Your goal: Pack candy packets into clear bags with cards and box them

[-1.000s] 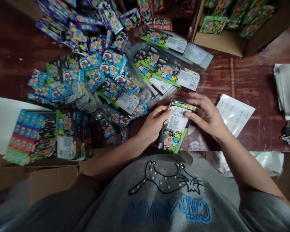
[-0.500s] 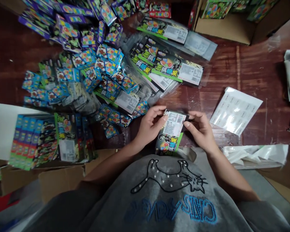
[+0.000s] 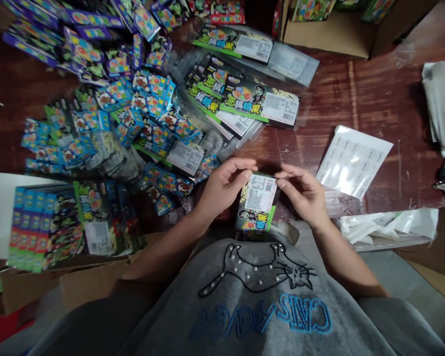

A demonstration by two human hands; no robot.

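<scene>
A printed plastic candy bag (image 3: 255, 217), black and green with a white barcode label, lies at the table's front edge against the grey shirt. My left hand (image 3: 224, 189) pinches its far left corner between thumb and fingers. On the opposite corner, the thumb and fingertips of my right hand (image 3: 303, 194) close on the bag's edge. Left of my left hand are small blue candy packets (image 3: 170, 180). More flat printed bags (image 3: 261, 101) overlap beyond my hands, and a sheet of small clear stickers (image 3: 354, 162) rests to the right.
Purple candy packets (image 3: 85, 54) are heaped at the far left. Filled candy packs (image 3: 44, 222) stand in rows at the near left, above a cardboard box (image 3: 92, 282). An open carton (image 3: 330, 37) stands at the back right. White paper scraps (image 3: 389, 230) lie below the table's right edge.
The view has shifted slightly, so the table's things appear moved. Both hands stay at the bag's far corners, with small shifts of the fingers.
</scene>
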